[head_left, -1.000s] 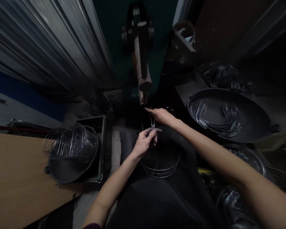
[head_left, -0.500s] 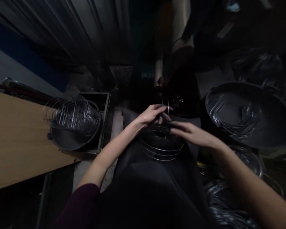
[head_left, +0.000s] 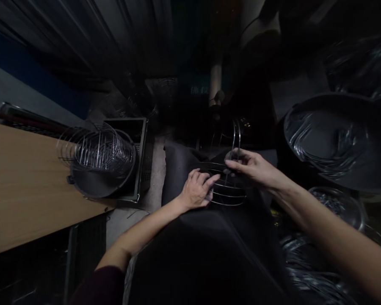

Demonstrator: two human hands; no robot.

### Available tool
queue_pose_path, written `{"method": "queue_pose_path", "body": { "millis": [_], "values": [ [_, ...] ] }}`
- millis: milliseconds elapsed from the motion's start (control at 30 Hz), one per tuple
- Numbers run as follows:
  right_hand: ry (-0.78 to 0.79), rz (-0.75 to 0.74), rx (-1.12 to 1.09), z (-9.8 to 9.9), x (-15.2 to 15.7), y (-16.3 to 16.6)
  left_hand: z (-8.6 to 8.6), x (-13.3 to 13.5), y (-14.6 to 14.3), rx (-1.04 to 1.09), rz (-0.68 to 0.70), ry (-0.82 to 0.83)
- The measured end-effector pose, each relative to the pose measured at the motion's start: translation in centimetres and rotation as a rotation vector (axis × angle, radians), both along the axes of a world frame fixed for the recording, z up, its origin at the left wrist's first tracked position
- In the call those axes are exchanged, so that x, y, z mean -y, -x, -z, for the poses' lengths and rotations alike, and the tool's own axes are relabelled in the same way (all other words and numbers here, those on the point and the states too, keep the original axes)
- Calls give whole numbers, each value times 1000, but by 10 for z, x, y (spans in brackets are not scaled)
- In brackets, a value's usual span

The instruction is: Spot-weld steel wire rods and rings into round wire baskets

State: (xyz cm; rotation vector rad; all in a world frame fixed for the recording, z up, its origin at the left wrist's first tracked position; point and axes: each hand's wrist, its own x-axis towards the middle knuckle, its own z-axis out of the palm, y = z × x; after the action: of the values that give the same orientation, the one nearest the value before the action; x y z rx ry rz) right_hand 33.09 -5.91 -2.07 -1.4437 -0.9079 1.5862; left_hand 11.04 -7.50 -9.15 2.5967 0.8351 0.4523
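A round frame of thin metal wire rings (head_left: pixel 228 196) rests over the dark cloth on my lap. My left hand (head_left: pixel 197 189) is at its left side, fingers curled over the rings. My right hand (head_left: pixel 250 167) pinches a bent wire piece (head_left: pixel 235 133), whose two thin legs stand up above the fingers. The lower end of that piece is hidden by the hand and the dark frame behind. Both hands are close together, in front of a dark machine with a pale rod (head_left: pixel 215 82).
To the left, a black pan (head_left: pixel 95 180) holding stacked wire rings sits on a crate (head_left: pixel 142 144) beside a wooden board (head_left: pixel 28 186). At right are a large black pan (head_left: pixel 322 137) with bent wires, a bowl of small metal parts (head_left: pixel 332 203) and wire bundles (head_left: pixel 317 275).
My left hand has moved down and toward me, from near the machine to the frame's left side. My right hand has risen slightly, with the upright wire piece now in its fingers.
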Motion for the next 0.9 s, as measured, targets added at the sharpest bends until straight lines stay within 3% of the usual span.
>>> {"method": "queue_pose_path", "body": {
  "millis": [67, 233, 367, 600, 900],
  "values": [
    [-12, 64, -13, 1, -2, 3, 3, -19, -9, 68, -13, -49],
    [-37, 243, -52, -9, -32, 3, -12, -69, -24, 483, -65, -111],
    [-154, 256, 6, -26, -71, -5, -16, -100, -38, 743, -104, -93],
    [-255, 222, 72, -36, -126, -13, -26, -149, -54, 805, -114, -48],
    [-294, 219, 107, -24, -152, -11, -27, -171, -51, 788, -126, 40]
  ]
}}
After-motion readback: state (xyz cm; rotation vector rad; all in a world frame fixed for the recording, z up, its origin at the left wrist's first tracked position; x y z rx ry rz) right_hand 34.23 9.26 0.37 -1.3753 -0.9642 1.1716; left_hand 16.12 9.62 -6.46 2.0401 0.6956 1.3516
